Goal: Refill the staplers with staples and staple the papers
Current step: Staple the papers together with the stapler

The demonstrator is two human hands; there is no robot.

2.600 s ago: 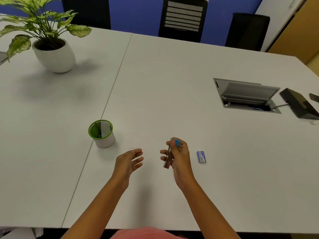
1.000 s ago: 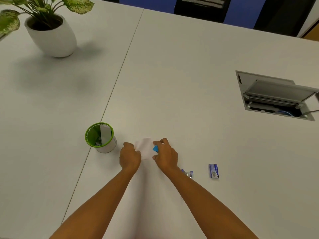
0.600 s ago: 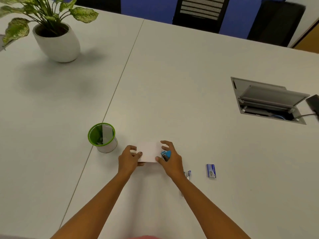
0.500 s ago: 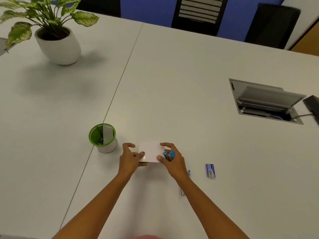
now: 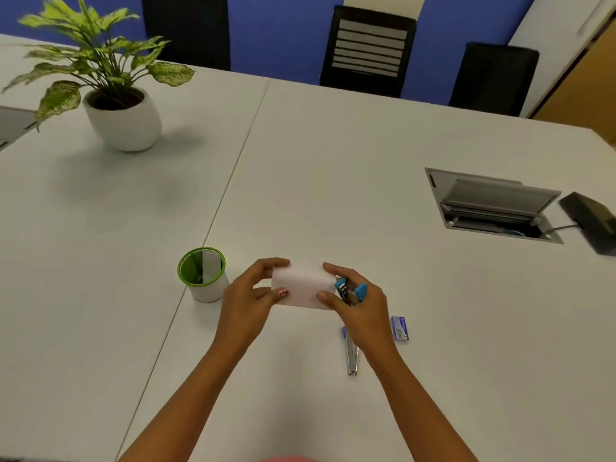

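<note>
Whereas 2.6 s back the left hand hung empty with fingers spread and the right hand carried only the blue stapler, both hands now hold the paper between them, just above the table. Little change from 0.5 s ago: same grip, paper much where it was.

Left hand: thumb in front, fingers behind, pinching the paper's left edge. Right hand: thumb and forefinger pinch the right edge; the other fingers curl round the blue stapler, keeping it in the palm with its metal nose at the paper's right edge. Cannot tell if the nose is over the sheet. Hands are apart, joined only by the paper. Both forearms come up from the near edge, wrists raised.

Second stapler lies on the table, partly under the right wrist, pointing toward the near edge. Staple box is just right of that wrist. Green-rimmed cup stands near the left hand, not touching, close beside the table seam. Open tabletop runs beyond the hands to the far edge. Potted plant sits far left; open cable hatch and a black device sit far right, well apart.
</note>
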